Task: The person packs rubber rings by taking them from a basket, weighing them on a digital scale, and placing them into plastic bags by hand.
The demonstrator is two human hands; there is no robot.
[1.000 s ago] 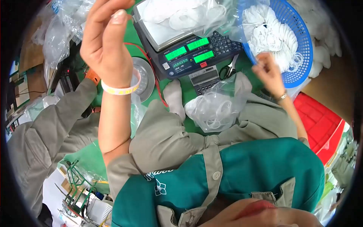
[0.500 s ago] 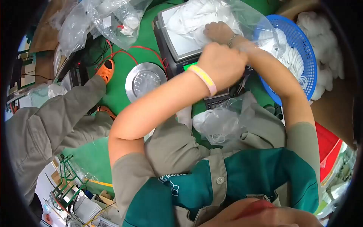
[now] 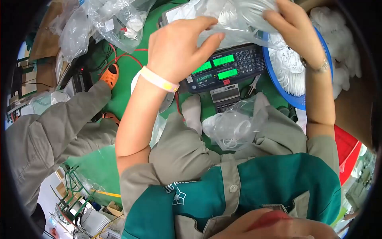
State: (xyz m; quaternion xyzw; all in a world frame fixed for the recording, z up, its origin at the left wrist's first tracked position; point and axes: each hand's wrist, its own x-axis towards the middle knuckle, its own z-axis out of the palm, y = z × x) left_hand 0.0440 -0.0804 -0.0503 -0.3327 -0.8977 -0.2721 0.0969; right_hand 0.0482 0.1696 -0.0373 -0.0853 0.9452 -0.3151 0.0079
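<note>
A: What's nearest the wearer?

B: The shirt [image 3: 274,179], just 1, green with a grey front strip. Past it, between the bent legs, lies 1 small clear bag [image 3: 230,127] with white loops inside; the plastic hides too much for me to count them.

A: And farther out?

B: 1 calculator [image 3: 225,95], with 1 pair of scissors [image 3: 254,85] just to its right. Behind those stands 1 scale [image 3: 229,65] showing 3 green displays [image 3: 223,60], the leftmost partly covered by the left hand [image 3: 175,49].

A: How are the 2 hands set?

B: The left has its thumb and forefinger spread apart at the near side of 1 large clear bag [image 3: 242,24]; 1 pale wristband [image 3: 159,79] circles that arm. The right hand [image 3: 298,28] has bent fingers at the same bag's folds, but I cannot tell whether they pinch it. It wears 1 bracelet [image 3: 318,65].

A: Where's that large bag?

B: Over the scale's top, between the 2 hands, white contents showing through.

A: Anything else?

B: On the right, 1 blue basket [image 3: 274,82] of white cords [image 3: 288,73], too tangled to count, and white bundles [image 3: 338,51] beyond. Off left, 1 other person [image 3: 39,139] in 2 orange shoes [image 3: 110,76].
</note>
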